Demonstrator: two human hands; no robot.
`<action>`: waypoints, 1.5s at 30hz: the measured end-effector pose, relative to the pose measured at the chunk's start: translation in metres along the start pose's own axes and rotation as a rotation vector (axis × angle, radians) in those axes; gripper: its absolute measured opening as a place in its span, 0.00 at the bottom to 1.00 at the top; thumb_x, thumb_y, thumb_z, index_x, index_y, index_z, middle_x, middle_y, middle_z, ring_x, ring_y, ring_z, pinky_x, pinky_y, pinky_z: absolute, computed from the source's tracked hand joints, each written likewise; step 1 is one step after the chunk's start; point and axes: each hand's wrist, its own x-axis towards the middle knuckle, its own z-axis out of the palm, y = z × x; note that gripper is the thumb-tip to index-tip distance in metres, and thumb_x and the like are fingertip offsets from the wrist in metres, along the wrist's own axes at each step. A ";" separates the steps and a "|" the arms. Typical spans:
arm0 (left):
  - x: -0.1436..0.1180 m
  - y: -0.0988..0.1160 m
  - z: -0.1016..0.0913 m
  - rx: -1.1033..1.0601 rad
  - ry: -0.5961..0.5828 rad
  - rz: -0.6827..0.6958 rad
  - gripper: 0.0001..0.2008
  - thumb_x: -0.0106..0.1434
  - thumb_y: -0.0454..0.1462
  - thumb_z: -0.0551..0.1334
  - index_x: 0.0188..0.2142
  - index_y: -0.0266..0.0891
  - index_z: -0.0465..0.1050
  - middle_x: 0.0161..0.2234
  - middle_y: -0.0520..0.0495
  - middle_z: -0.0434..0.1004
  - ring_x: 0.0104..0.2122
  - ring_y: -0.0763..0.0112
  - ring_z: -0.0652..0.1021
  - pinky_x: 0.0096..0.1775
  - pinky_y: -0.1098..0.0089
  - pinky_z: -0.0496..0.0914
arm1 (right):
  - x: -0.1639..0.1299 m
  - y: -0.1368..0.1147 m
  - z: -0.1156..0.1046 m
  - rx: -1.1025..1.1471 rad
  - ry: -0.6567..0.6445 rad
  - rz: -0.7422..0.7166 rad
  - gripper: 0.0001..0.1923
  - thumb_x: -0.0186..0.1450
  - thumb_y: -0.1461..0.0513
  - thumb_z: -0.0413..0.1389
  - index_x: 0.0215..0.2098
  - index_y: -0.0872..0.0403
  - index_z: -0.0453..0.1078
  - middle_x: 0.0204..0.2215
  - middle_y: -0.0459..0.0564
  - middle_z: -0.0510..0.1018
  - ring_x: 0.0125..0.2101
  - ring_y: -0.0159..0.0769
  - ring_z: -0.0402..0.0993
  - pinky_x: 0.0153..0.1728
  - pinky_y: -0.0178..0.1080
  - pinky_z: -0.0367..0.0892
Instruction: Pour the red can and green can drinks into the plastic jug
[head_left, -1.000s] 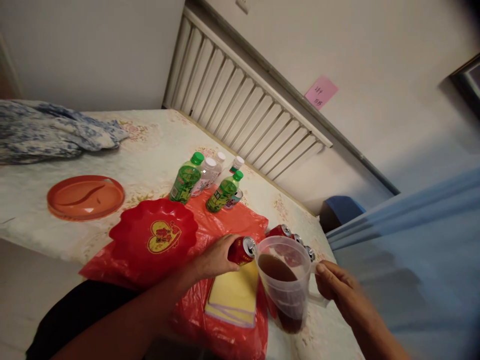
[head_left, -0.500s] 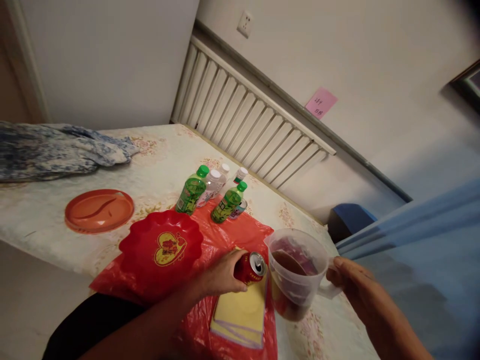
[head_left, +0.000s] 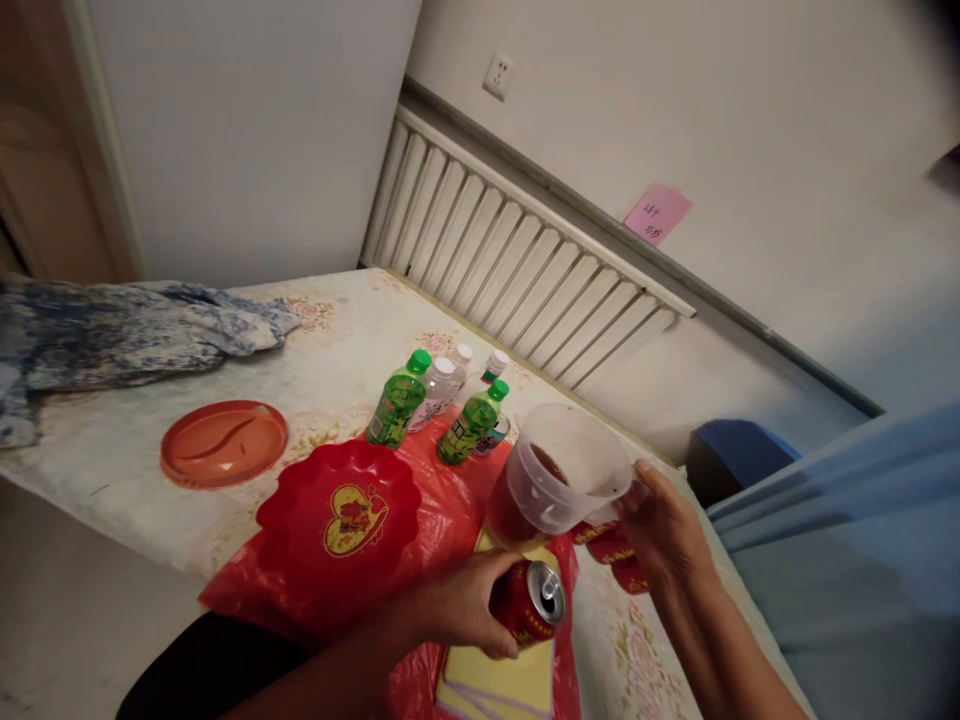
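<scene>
Left hand [head_left: 469, 605]: thumb and fingers curled round the red can [head_left: 517, 610], gripping it by the side. Can tilted, top facing right and toward the viewer, mouth open. It is held over the yellow cloth [head_left: 496, 675], which lies on the red bag [head_left: 439, 515].

Right hand [head_left: 660, 520]: closed on the handle of the jug [head_left: 551, 505]. Jug translucent, tipped, with dark brown liquid gathered toward its left side. It is just beyond the can; whether its base touches anything, cannot tell.

Three red cans [head_left: 613, 548] between jug and right wrist, partly hidden. Left of the jug, two green bottles [head_left: 469, 428] with green caps; behind and between them, white-capped bottles [head_left: 430, 400]. A small can [head_left: 493, 436] sits behind the nearer green bottle.

Scalloped red tray [head_left: 292, 515], gold heart at centre, lies on the bag's left part. Orange dish [head_left: 251, 460] beside it, on the flowered bench [head_left: 352, 320].
</scene>
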 end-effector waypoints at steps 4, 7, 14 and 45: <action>-0.001 0.000 0.001 0.022 -0.035 -0.044 0.41 0.39 0.36 0.73 0.55 0.44 0.69 0.51 0.47 0.76 0.49 0.53 0.75 0.48 0.62 0.71 | 0.008 0.018 0.024 0.135 0.007 0.058 0.17 0.52 0.55 0.65 0.17 0.52 0.63 0.11 0.37 0.58 0.15 0.26 0.52 0.18 0.32 0.56; -0.002 -0.003 0.002 0.062 -0.043 -0.086 0.44 0.38 0.37 0.73 0.58 0.44 0.66 0.53 0.46 0.74 0.51 0.51 0.74 0.51 0.60 0.70 | 0.013 0.029 0.036 0.133 -0.034 0.050 0.18 0.52 0.54 0.65 0.17 0.52 0.62 0.11 0.36 0.57 0.15 0.25 0.52 0.18 0.32 0.56; 0.000 -0.010 0.003 0.081 -0.070 -0.053 0.43 0.38 0.39 0.74 0.57 0.46 0.67 0.53 0.44 0.73 0.51 0.50 0.74 0.52 0.57 0.68 | 0.014 0.053 0.040 0.135 -0.121 0.103 0.18 0.54 0.54 0.62 0.16 0.51 0.61 0.11 0.37 0.57 0.15 0.27 0.55 0.20 0.34 0.58; 0.009 -0.008 0.010 -0.040 0.025 0.022 0.38 0.41 0.31 0.70 0.54 0.44 0.67 0.52 0.49 0.74 0.51 0.58 0.74 0.53 0.62 0.69 | -0.105 0.110 -0.047 -0.156 0.040 0.145 0.28 0.52 0.53 0.69 0.49 0.51 0.73 0.43 0.53 0.81 0.44 0.48 0.77 0.47 0.47 0.71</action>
